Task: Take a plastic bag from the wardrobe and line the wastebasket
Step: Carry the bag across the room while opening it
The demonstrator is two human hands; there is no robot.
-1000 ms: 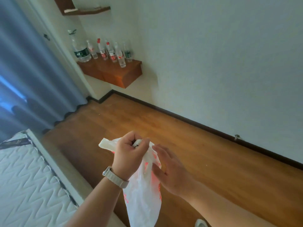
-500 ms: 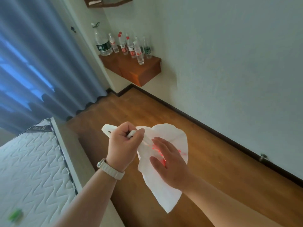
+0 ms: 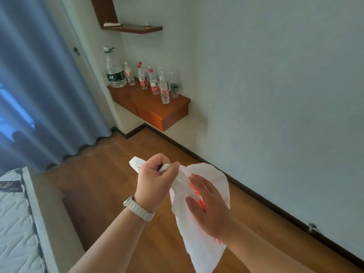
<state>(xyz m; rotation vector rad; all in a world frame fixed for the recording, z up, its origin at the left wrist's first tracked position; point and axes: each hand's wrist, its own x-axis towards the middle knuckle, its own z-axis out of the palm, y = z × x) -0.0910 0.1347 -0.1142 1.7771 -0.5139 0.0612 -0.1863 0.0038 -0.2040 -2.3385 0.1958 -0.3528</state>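
Bag: a white plastic bag [image 3: 202, 249] with red print, held in mid-air over the wooden floor [image 3: 102, 174], near centre. Its body hangs down toward the near edge.
Left hand: the left hand [image 3: 155, 180] is a fist, fingers [image 3: 159, 162] curled tight round the bag's bunched top. A loop of handle pokes out to the fist's left.
Right hand: the right hand [image 3: 208, 205] lies flat on the bag just right of the fist, fingers [image 3: 199, 180] straight and slightly spread, gripping nothing.
Wastebasket: not in view.
Step in hand: probably opening the bag. Thin film likely clings, so rub the layers apart near the mouth and keep the fist on one handle only.
Edges: the bed [image 3: 17, 223] sits near left, close beside the left forearm. The wall [image 3: 275, 115] runs along the right. A shelf [image 3: 157, 109] with bottles [image 3: 149, 81] juts out at the far corner.
Open room: floor stretches between bed and wall, so spread the bag rightward and away.
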